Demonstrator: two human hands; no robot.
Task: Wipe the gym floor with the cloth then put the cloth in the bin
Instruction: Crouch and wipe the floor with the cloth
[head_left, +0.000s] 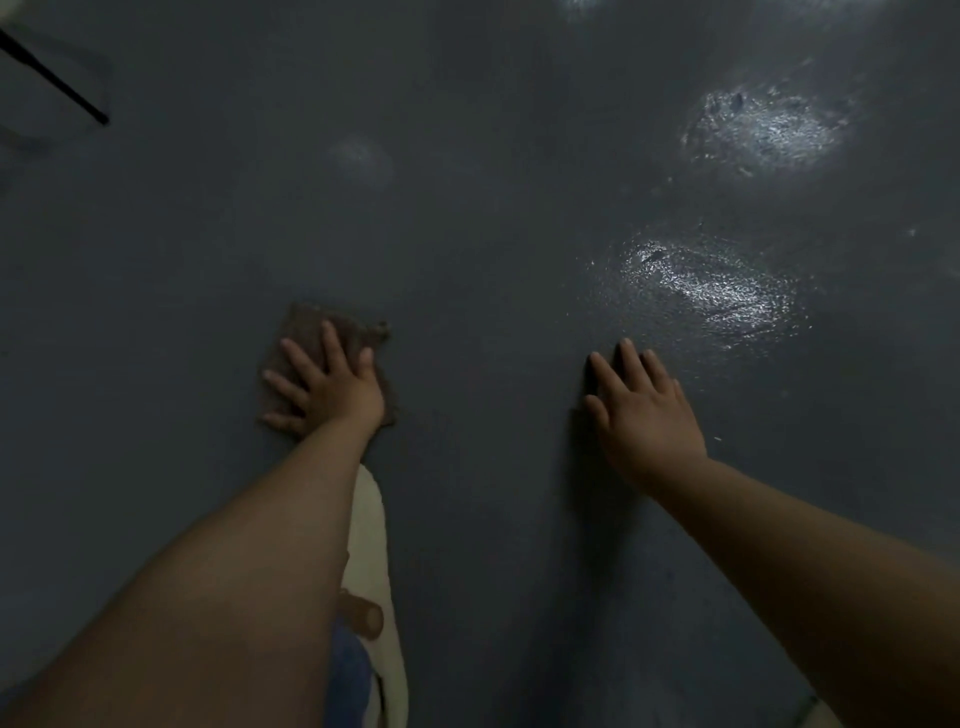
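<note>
Left hand (328, 387), fingers spread, presses flat on a brown cloth (311, 332); right of the cloth, the right hand (641, 410) rests open-fingered on the dark floor (493, 208).

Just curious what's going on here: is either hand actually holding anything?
Neither grips anything. The left hand presses its flat, spread fingers on the middle of the brown cloth; the right hand rests open on the floor.
</note>
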